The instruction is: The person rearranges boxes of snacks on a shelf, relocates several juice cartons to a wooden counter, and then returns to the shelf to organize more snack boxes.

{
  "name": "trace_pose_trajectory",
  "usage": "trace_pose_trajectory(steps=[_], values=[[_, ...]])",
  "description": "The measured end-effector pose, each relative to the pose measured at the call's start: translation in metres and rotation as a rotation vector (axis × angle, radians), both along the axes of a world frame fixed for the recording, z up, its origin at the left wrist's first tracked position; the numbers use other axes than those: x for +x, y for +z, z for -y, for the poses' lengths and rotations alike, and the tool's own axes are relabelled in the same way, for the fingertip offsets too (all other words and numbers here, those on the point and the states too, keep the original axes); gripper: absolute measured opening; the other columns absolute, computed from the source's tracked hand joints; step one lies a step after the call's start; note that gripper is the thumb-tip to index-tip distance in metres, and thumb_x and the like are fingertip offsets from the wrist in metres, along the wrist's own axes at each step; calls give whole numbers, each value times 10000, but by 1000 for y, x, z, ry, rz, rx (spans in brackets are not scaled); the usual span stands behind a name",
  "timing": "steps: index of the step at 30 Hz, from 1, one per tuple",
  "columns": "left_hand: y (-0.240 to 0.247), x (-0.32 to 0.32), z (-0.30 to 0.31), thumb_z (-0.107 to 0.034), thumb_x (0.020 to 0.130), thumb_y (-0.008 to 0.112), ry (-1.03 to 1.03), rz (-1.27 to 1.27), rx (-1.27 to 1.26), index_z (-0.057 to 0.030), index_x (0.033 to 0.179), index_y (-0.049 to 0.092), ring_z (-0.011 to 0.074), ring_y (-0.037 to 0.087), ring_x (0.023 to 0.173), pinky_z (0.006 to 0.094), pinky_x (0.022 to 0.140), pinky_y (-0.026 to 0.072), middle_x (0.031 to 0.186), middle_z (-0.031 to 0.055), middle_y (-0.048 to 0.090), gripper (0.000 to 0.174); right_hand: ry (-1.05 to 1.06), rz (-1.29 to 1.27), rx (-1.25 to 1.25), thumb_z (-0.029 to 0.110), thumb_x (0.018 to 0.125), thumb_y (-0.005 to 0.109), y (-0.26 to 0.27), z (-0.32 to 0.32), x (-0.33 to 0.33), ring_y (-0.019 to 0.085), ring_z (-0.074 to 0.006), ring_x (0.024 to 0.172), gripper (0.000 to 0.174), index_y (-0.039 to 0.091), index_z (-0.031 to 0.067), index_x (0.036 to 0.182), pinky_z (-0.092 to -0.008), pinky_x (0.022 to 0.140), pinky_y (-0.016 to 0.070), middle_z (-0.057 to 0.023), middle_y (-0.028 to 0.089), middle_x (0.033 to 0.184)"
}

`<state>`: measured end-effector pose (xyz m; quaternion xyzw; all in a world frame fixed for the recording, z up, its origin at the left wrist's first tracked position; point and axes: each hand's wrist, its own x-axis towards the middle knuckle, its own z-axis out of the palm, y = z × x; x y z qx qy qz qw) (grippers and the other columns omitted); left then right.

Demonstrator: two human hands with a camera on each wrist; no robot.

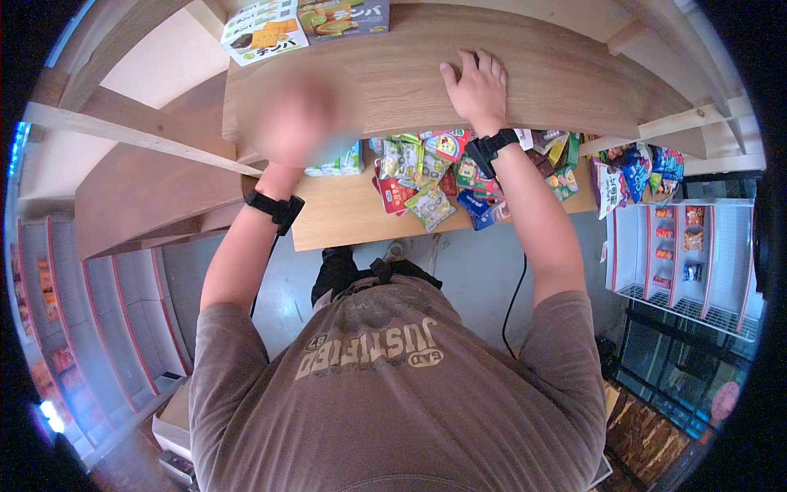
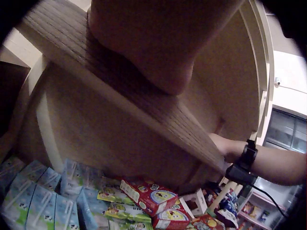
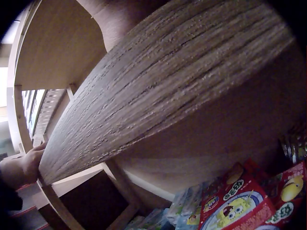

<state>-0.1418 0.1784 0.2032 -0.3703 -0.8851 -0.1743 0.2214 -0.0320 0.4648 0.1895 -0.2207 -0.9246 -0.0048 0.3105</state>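
Note:
My right hand (image 1: 478, 86) lies palm down on the upper wooden shelf (image 1: 393, 74), its fingers straight and a little spread. Near the left end of the same shelf is my left hand (image 1: 299, 119), blurred over in the head view, so I cannot tell how its fingers lie. In the left wrist view the heel of the left hand (image 2: 144, 52) rests at the shelf's front edge. Two snack boxes, one white (image 1: 264, 34) and one grey-purple (image 1: 343, 18), stand at the back left of this shelf, beyond the left hand.
Below, a lower shelf (image 1: 328, 225) bears a pile of snack packets (image 1: 430, 205), blue drink cartons (image 2: 41, 206) and red cartoon boxes (image 3: 235, 211). Wooden posts (image 1: 139, 127) frame both sides. More racks with bagged snacks (image 1: 693, 238) stand at right. Cables hang from both wrists.

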Motion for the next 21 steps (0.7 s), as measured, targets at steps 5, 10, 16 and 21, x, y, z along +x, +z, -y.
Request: trace_pose_trajectory(steps=[5,10,16,21], values=[[1,0,0,-376,859,585,6,13,-15,-74,1067,613,330,520,1110,465,964,400,1176,140,572,368,-5,6,-19,448,895,537,0,1,-1,455,-367,1209,474,612,78,1181,-487,1043,324,-197,538,1255],[2,1,0,-374,858,582,13,33,-20,-72,1067,612,331,521,1106,466,968,397,1179,139,571,369,-7,8,-13,439,890,543,-1,-1,0,455,-367,1209,462,619,75,1165,-482,1040,326,-192,539,1258],[2,1,0,-372,856,584,12,18,-13,-75,1058,614,325,524,1102,462,963,399,1179,137,573,361,0,-14,-5,433,887,546,1,1,0,462,-362,1198,453,625,74,1153,-479,1039,327,-191,547,1244],[2,0,1,-381,877,575,13,19,-40,-102,1136,585,329,510,1120,457,965,399,1212,114,555,380,-5,14,-13,436,889,542,4,3,1,464,-358,1200,461,621,69,1157,-471,1041,327,-189,549,1246]])
